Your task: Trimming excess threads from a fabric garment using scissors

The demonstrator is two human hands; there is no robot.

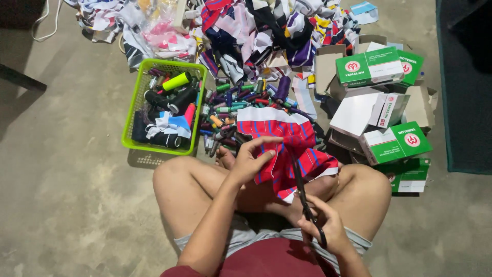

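Observation:
I sit cross-legged on a concrete floor. My left hand [252, 158] grips the near edge of a red cloth with blue and white stripes [287, 141], which lies spread over my legs and the floor. My right hand [323, 225] holds black scissors [301, 185] by the handles. The blades point away from me into the cloth, close to its right half.
A lime-green basket [134, 105] with thread spools and cloth stands at the left. Loose spools [236, 100] lie ahead of my knees. A heap of fabric scraps [256, 31] fills the back. Green-and-white boxes [394, 143] and open cartons sit at the right.

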